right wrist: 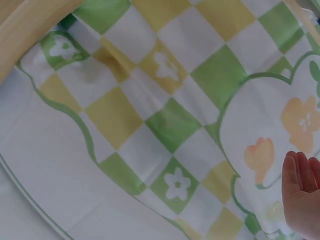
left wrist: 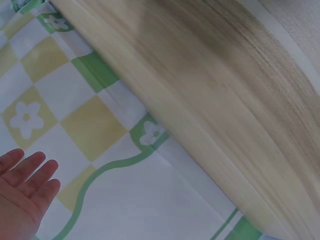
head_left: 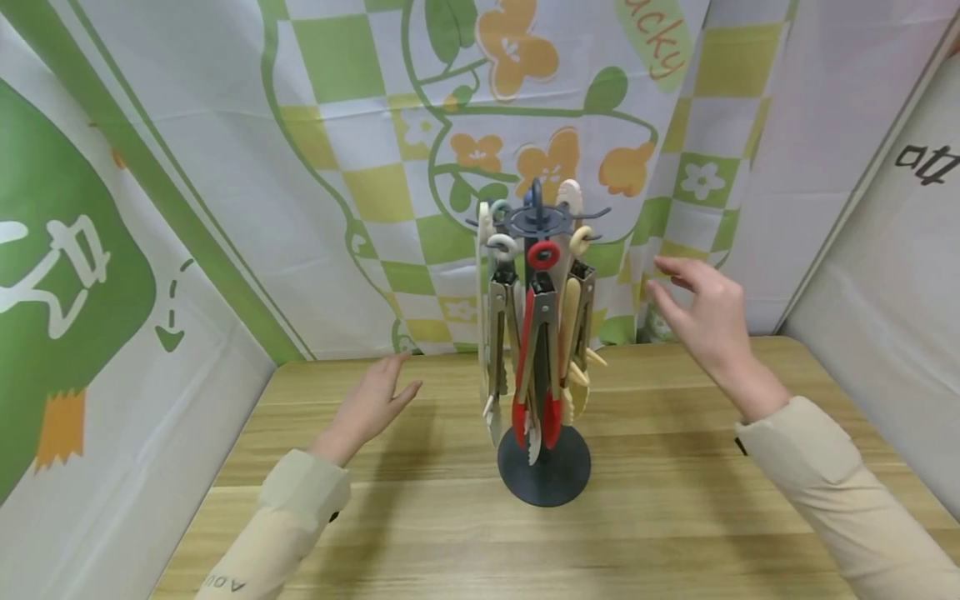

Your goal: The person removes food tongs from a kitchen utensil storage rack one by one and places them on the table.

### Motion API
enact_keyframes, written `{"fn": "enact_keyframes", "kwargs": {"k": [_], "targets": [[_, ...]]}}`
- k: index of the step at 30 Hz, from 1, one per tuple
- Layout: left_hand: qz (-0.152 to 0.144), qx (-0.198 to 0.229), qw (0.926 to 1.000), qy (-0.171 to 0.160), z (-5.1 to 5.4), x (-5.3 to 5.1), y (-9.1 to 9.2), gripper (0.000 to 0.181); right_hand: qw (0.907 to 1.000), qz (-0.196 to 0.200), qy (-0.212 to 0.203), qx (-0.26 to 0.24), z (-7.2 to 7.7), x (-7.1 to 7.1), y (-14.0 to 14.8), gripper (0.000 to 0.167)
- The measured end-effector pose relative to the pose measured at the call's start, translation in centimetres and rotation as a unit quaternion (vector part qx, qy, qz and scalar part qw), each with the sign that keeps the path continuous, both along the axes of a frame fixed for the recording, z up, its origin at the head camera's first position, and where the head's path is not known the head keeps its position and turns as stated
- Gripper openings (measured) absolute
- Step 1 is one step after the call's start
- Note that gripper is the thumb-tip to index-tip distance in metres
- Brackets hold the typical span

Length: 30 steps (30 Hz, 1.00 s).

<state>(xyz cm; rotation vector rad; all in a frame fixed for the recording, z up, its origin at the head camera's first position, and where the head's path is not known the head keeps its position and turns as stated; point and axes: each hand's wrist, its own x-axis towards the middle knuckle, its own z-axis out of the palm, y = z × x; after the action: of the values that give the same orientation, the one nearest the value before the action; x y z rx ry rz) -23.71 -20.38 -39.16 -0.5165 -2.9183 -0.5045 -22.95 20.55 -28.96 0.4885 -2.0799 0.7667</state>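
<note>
Probably light and stiff, the red tongs (head_left: 547,315) on the stand (head_left: 545,481) suit a mid-arm hold; I have left grip (head_left: 367,406) and right grip (head_left: 708,312) relaxed, empty, flanking it.

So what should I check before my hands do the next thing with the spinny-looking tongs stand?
1. Stand upright, base flat on the table: ok.
2. Left hand empty: ok, nothing in it.
3. Right hand empty: ok, nothing in it.
4. A hand steadying the stand: not ok, neither hand touches it.
5. Red-tipped tongs hanging, tips down: ok.
6. Red ring securely on its hook: cannot tell, the ring hides the hook's end.
</note>
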Motion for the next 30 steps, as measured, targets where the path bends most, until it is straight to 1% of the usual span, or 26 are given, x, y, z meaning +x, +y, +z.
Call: {"fn": "enact_keyframes", "kwargs": {"k": [8, 15, 19, 24, 30], "targets": [[-0.003, 0.016, 0.9999, 0.004, 1.1, 0.8, 0.1, 0.056, 0.9993, 0.015, 0.023, -0.026, 2.0, 1.0, -0.4, 0.021], [-0.01, 0.042, 0.9989, 0.017, 2.1, 1.6, 0.6, 0.055, 0.9987, 0.022, 0.027, -0.037, 3.2, 1.5, -0.8, 0.02], [-0.012, 0.049, 0.9985, 0.022, 2.5, 2.0, 0.8, 0.056, 0.9982, 0.026, 0.028, -0.045, 3.8, 1.8, -1.0, 0.02], [-0.013, 0.051, 0.9982, 0.03, 2.8, 2.4, 0.9, 0.055, 0.9977, 0.027, 0.027, -0.056, 4.4, 2.0, -1.3, 0.02], [-0.019, 0.058, 0.9972, 0.042, 2.7, 2.7, 0.8, 0.055, 0.9962, 0.04, 0.025, -0.072, 5.0, 2.1, -1.6, 0.02]]}}
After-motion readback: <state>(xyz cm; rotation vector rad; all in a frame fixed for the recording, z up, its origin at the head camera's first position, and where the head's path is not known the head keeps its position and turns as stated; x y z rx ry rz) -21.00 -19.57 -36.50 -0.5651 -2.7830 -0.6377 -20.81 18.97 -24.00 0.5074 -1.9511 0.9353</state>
